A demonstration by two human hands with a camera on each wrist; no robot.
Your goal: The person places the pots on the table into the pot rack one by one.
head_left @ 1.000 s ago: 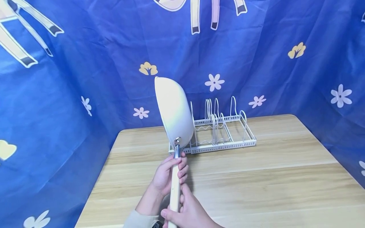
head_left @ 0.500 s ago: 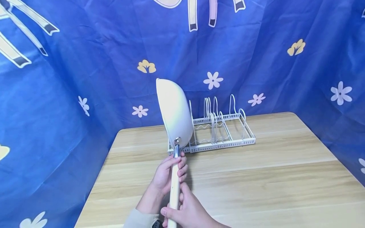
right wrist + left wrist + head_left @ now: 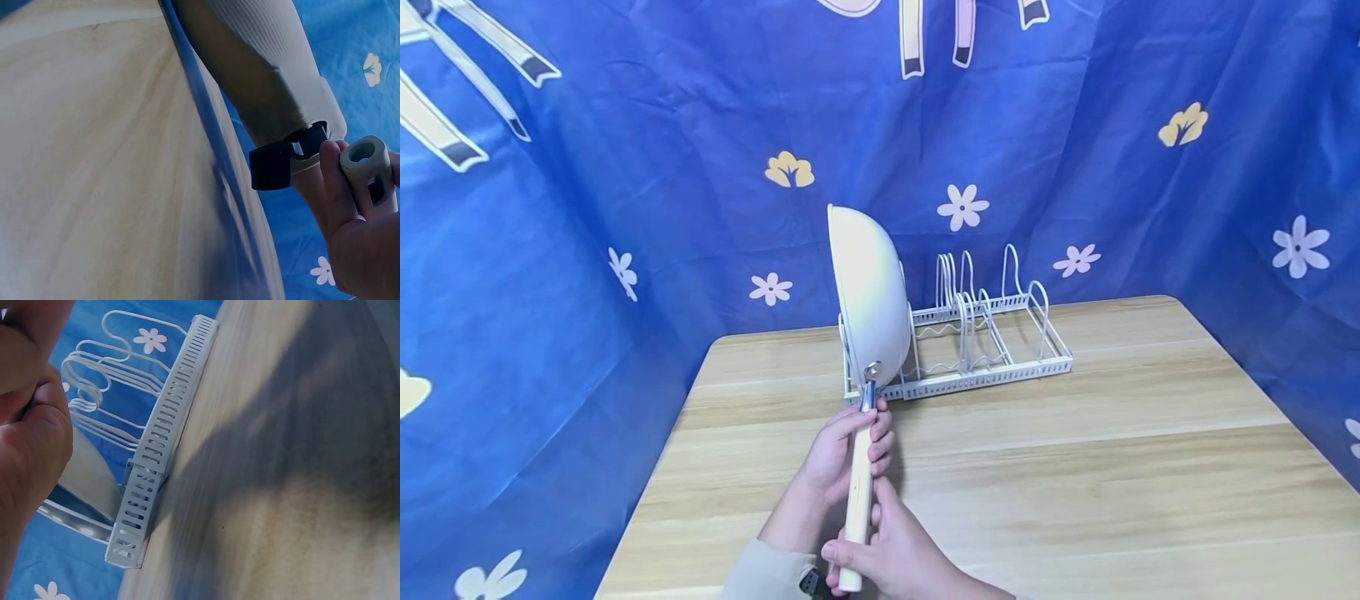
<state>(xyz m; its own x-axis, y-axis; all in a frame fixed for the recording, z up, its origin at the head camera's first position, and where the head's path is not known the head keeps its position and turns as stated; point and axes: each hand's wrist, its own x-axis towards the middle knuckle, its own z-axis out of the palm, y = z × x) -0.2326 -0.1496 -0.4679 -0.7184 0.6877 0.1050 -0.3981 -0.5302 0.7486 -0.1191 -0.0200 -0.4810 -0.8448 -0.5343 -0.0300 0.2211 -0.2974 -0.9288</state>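
Note:
A white wok [image 3: 872, 292] stands on edge over the left end of a white wire rack [image 3: 985, 379], its hollow side facing left. Whether it bears on the rack is hard to tell. My left hand [image 3: 842, 454] grips the cream handle [image 3: 859, 500] just below its metal collar. Lower down, my right hand [image 3: 898, 550] holds the same handle near its end. In the left wrist view, part of the wok [image 3: 94, 481] shows behind the rack's slotted rail [image 3: 159, 431]. The handle's end, with a hanging hole, shows beside the right hand's fingers [image 3: 340, 194] in the right wrist view.
The rack's upright wire loops [image 3: 966, 333] rise right of the wok. It stands near the back edge of a wooden table [image 3: 1075, 483]. Blue patterned cloth [image 3: 700, 167] hangs behind and at both sides. A black wrist device [image 3: 272, 167] sits at the left sleeve.
The wok's top has swung a little to the right, and the wok stands more upright. More of the handle's lower end shows. Both hands keep their hold, and the head view has shifted slightly.

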